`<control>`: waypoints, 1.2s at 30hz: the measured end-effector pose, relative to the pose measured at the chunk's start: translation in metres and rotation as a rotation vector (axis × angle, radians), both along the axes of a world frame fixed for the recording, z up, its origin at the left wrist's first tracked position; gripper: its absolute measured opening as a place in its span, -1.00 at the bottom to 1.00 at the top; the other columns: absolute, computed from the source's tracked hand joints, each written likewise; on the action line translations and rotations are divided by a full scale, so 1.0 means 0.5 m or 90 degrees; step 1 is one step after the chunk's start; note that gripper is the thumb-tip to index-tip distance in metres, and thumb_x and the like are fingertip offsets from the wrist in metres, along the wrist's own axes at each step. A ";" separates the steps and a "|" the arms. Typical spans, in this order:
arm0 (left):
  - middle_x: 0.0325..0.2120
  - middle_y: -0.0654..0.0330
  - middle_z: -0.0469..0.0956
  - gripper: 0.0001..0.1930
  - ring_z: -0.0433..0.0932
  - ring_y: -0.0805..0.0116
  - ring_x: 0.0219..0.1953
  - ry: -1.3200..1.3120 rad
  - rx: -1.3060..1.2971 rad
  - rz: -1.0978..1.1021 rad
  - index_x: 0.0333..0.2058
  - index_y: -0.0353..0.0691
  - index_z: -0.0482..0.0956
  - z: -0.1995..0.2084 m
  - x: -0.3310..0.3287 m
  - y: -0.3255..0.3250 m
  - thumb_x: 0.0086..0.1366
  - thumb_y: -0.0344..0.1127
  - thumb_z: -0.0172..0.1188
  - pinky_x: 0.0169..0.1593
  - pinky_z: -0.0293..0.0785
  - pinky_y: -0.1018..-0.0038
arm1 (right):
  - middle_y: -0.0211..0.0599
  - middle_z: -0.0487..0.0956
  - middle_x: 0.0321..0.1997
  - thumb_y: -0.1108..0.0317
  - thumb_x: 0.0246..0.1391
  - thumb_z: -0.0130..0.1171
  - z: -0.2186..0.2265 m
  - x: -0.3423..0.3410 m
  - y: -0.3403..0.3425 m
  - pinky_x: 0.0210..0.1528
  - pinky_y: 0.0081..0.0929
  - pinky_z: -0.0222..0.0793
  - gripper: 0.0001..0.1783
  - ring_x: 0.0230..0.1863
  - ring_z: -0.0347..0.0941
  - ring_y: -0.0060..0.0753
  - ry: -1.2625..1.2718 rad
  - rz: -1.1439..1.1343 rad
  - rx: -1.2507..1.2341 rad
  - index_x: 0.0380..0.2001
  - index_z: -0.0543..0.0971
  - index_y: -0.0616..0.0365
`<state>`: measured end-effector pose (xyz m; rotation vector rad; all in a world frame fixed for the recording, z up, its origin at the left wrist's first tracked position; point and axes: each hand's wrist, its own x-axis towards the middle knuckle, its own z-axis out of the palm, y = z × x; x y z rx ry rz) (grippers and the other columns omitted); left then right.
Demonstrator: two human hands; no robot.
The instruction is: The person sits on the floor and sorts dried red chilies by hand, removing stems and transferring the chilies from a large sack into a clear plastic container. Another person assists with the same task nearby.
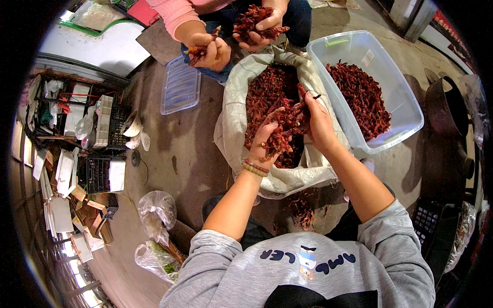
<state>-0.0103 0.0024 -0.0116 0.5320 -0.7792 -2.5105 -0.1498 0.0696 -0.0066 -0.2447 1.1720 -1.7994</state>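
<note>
A white woven sack [233, 110] stands open before me, full of dried red chillies [267, 87]. Both my hands are over it with a bunch of dried chillies [287, 123] between them. My left hand [264, 141], with a bead bracelet on the wrist, grips the bunch from below. My right hand [318, 123] holds its upper end. To the right stands a clear plastic tub [405, 110] partly filled with chillies [362, 97]. Across the sack another person in a pink sleeve holds chillies in both hands [213, 49].
The tub's clear lid [179, 87] lies on the concrete floor at the left. Crates and papers [87, 143] crowd the far left. Plastic bags [156, 210] lie near my left elbow. Spilled chillies [300, 208] lie under the sack. A dark metal pot [447, 110] stands at the right.
</note>
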 end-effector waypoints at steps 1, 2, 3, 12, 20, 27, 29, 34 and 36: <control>-0.06 0.14 0.49 -0.61 0.53 0.32 -0.08 0.018 -0.003 0.001 0.05 -0.24 0.38 -0.008 0.002 -0.001 0.22 -0.36 0.01 -0.04 0.51 0.43 | -0.35 0.48 -0.36 0.08 0.26 -0.11 0.008 -0.003 0.007 -0.34 -0.55 0.36 -0.64 -0.39 0.39 -0.56 -0.056 0.040 0.002 -0.24 0.41 0.20; -0.06 0.13 0.49 -0.63 0.54 0.32 -0.08 0.038 -0.006 -0.001 0.02 -0.24 0.40 -0.013 -0.002 0.000 0.22 -0.36 0.01 -0.05 0.52 0.42 | -0.35 0.49 -0.38 0.08 0.25 -0.10 0.011 -0.008 0.013 -0.41 -0.55 0.38 -0.64 -0.43 0.41 -0.55 -0.111 0.078 0.004 -0.25 0.42 0.20; -0.06 0.12 0.49 -0.64 0.54 0.31 -0.09 0.058 -0.009 -0.002 0.00 -0.25 0.42 -0.016 -0.007 0.002 0.21 -0.36 0.02 -0.06 0.52 0.41 | -0.36 0.51 -0.40 0.09 0.24 -0.09 0.009 -0.008 0.012 -0.44 -0.56 0.39 -0.65 -0.44 0.43 -0.54 -0.129 0.074 -0.011 -0.26 0.44 0.19; -0.10 0.10 0.51 -0.68 0.56 0.28 -0.15 0.003 -0.042 -0.031 -0.05 -0.28 0.43 -0.023 -0.004 -0.007 0.24 -0.31 0.04 -0.08 0.54 0.44 | -0.41 0.55 -0.35 0.15 0.20 0.01 0.011 0.001 0.007 -0.40 -0.60 0.41 -0.72 -0.41 0.49 -0.55 -0.169 0.133 -0.017 -0.26 0.50 0.14; -0.08 0.12 0.51 -0.69 0.53 0.28 -0.07 0.034 0.054 0.004 -0.09 -0.27 0.44 0.000 -0.016 0.010 0.21 -0.29 0.03 -0.02 0.50 0.42 | -0.47 0.50 -0.41 0.13 0.19 0.07 0.000 -0.013 0.003 -0.40 -0.66 0.33 -0.75 -0.48 0.35 -0.64 -0.172 0.074 -0.042 -0.32 0.47 0.09; -0.08 0.04 0.51 -0.62 0.53 0.26 -0.16 0.124 0.192 0.061 -0.08 -0.39 0.46 -0.033 -0.039 0.005 0.30 -0.27 -0.19 -0.18 0.52 0.45 | -0.47 0.46 -0.43 0.09 0.25 -0.02 -0.001 -0.001 -0.015 -0.46 -0.60 0.31 -0.74 -0.51 0.33 -0.59 -0.267 0.014 -0.083 -0.30 0.40 0.06; -0.17 0.09 0.57 -0.58 0.55 0.35 -0.34 0.110 0.147 0.037 -0.08 -0.38 0.47 -0.035 -0.036 -0.001 0.32 -0.22 -0.25 -0.48 0.48 0.53 | -0.48 0.46 -0.43 0.07 0.25 -0.05 -0.002 0.003 -0.015 -0.46 -0.56 0.31 -0.73 -0.50 0.34 -0.58 -0.304 0.018 -0.100 -0.31 0.40 0.05; -0.18 0.07 0.57 -0.60 0.58 0.33 -0.36 0.083 0.165 0.088 -0.05 -0.32 0.46 -0.037 -0.040 -0.004 0.33 -0.19 -0.23 -0.54 0.49 0.53 | -0.49 0.46 -0.42 0.03 0.26 -0.09 -0.015 -0.005 -0.029 -0.46 -0.49 0.32 -0.72 -0.50 0.36 -0.56 -0.358 0.010 -0.155 -0.33 0.39 -0.02; -0.15 0.03 0.56 -0.61 0.59 0.30 -0.33 0.093 0.158 0.096 -0.03 -0.29 0.44 -0.022 -0.038 -0.004 0.34 -0.18 -0.20 -0.52 0.51 0.51 | -0.50 0.46 -0.42 0.01 0.27 -0.11 -0.008 -0.013 -0.028 -0.46 -0.47 0.32 -0.72 -0.50 0.36 -0.56 -0.370 0.035 -0.188 -0.34 0.39 -0.04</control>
